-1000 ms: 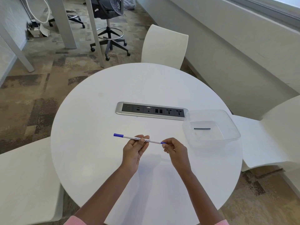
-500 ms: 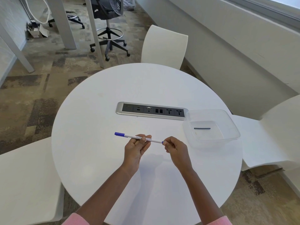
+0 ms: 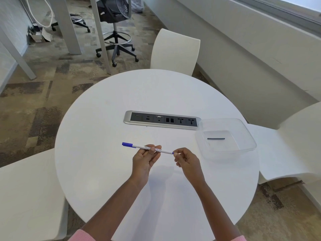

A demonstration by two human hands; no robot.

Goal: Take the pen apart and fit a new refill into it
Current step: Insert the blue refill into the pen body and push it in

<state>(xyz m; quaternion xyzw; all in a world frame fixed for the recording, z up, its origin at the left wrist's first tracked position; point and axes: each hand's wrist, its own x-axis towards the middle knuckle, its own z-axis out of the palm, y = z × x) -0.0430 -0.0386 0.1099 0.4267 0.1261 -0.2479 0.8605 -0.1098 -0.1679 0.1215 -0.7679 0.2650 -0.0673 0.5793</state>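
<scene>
We hold the pen (image 3: 139,146) level above the near half of the table (image 3: 104,171). Its blue cap points to our left, and its other end, where a bit of blue shows, points to our right. The white barrel carries small print we cannot read. Our left hand (image 3: 144,159) grips the barrel about its middle, with the fingers curled up round it from below and the thumb laid across the top. Our right hand (image 3: 186,160) pinches the right-hand tip between thumb and forefinger, the other fingers curled loosely beneath. The pen is in one piece, with the cap on.

To the right of our right hand, and apart from it, a clear plastic tray (image 3: 246,129) sits on the table near the edge. A short dark rod (image 3: 216,138) lies flat on the tray's bottom; we cannot tell whether it is a refill. Beyond the pen, a silver-framed socket panel (image 3: 161,120) is set into the table top, its right end just beside the tray's far left corner.

The table is round and white. White seats stand round it: the far chair (image 3: 175,53), the right chair (image 3: 295,145) and the left chair (image 3: 26,197). Farther off, on patterned carpet, a black office chair (image 3: 112,13) stands on castors beside grey legs of other furniture. Pink sleeve cuffs (image 3: 81,236) show at the bottom edge.
</scene>
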